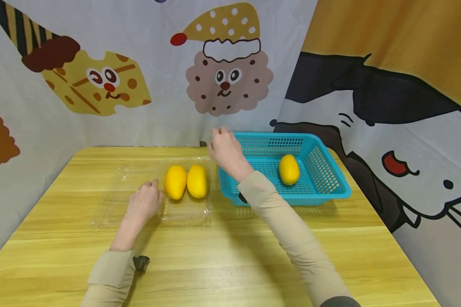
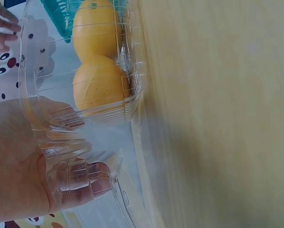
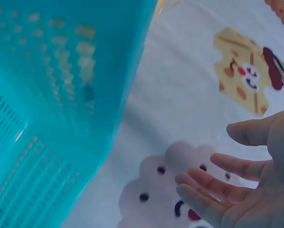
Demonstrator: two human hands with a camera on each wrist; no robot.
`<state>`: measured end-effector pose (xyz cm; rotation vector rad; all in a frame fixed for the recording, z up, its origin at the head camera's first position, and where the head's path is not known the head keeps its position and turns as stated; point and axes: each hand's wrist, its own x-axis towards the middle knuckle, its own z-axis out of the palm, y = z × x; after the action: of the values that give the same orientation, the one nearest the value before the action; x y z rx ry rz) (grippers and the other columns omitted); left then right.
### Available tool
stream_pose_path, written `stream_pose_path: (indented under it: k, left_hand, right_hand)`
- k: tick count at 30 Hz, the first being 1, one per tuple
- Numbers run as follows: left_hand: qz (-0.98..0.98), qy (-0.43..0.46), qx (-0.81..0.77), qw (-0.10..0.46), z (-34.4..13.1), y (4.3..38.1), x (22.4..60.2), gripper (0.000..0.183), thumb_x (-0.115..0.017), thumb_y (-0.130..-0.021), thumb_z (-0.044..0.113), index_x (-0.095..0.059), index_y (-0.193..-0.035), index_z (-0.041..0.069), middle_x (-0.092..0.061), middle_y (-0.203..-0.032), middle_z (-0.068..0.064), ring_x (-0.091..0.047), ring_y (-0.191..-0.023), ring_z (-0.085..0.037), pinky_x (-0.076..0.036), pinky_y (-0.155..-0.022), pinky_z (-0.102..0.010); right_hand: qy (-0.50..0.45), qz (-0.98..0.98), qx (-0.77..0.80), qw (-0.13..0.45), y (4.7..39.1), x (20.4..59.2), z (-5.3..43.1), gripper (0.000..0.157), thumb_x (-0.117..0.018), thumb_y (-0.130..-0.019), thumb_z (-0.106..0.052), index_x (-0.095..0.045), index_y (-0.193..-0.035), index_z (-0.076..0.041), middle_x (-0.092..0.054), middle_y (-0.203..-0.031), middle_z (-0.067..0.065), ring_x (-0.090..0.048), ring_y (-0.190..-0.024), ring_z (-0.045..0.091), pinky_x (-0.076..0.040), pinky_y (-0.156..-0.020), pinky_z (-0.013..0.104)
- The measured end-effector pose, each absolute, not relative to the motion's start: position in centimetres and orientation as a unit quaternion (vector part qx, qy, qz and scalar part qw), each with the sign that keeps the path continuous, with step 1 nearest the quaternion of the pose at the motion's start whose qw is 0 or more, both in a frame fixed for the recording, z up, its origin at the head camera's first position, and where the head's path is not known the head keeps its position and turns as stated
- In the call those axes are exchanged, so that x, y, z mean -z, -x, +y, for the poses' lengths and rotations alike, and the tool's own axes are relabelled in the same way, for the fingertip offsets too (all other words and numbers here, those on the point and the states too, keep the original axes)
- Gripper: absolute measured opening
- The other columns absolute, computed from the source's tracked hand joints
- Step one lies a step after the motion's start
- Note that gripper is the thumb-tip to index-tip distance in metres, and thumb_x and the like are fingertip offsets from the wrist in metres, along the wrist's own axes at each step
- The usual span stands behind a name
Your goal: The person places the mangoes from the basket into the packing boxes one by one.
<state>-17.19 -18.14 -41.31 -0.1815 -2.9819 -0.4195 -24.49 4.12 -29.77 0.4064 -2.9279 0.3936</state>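
A clear plastic clamshell box (image 1: 186,216) lies opened out on the table, its lid (image 1: 117,192) flat to the left. Two yellow mangoes (image 1: 175,182) sit side by side in its right half. My left hand (image 1: 144,200) grips the box at the fold between the halves; its fingers (image 2: 92,183) show through the plastic in the left wrist view. My right hand (image 1: 227,153) hovers over the left end of a blue basket (image 1: 288,198), holding nothing, with fingers loosely spread in the right wrist view. Another mango (image 1: 289,169) lies toward the basket's right side.
A wooden table (image 1: 215,264) carries the box and the basket. Behind it hangs a curtain (image 1: 157,25) printed with cartoon figures, close to the table's back edge. The basket's raised walls stand right of the box, with a narrow strip of tabletop between them.
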Motion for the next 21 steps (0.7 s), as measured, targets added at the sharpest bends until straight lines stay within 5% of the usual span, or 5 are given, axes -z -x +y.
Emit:
stream_pose_path:
  k: [21]
  left_hand:
    - [-0.986,0.069,0.137,0.067,-18.2,17.1,41.4,0.036,-0.051,-0.092,0.009,-0.050,-0.117,-0.016,-0.060,-0.096,-0.035,-0.061,-0.081,-0.047,-0.055,-0.059,-0.053]
  right_hand:
    - [-0.009,-0.996,-0.064,-0.068,29.3,31.2,18.0,0.071,-0.055,-0.093,-0.038,-0.026,-0.149,-0.007,-0.028,-0.150,0.027,-0.031,-0.133,0.050,-0.038,-0.103,0.062]
